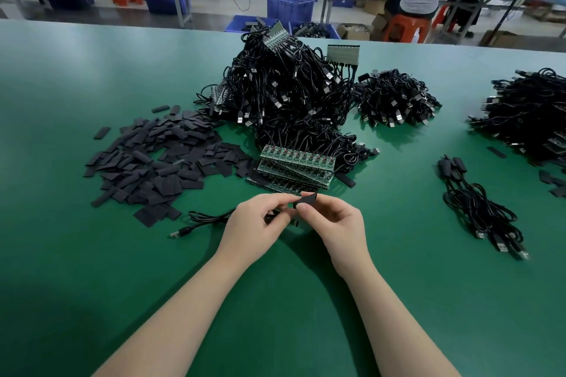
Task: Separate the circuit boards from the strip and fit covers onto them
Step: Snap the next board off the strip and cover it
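Hands met in the middle of the green table (76,254), close to our body. Our left hand (254,223) had its fingers curled round a small dark part, and we could not tell clearly if it was a board, because the fingers hid most of it. A thin black cable (203,219) ran from this hand out to the left and ended in a USB plug (177,233) lying on the table. Our right hand (335,223) pinched a flat black cover (307,199) between thumb and forefinger, and the cover stood just above the fingertips of the left hand, touching or almost touching the part there.

Just beyond the hands lay the strips (295,170), green boards joined side by side, stacked in some layers, with black cables going away from them. Beyond the strips rose a big heap (284,86) of tangled black cables with more strips on it. Beyond and to the left of the left hand spread a loose pile of covers (153,162). To the right of the right hand, well apart, lay a small bundle (477,205) of cables with dark ends. Farther right was another dark cable heap (533,113) at the edge of the view.
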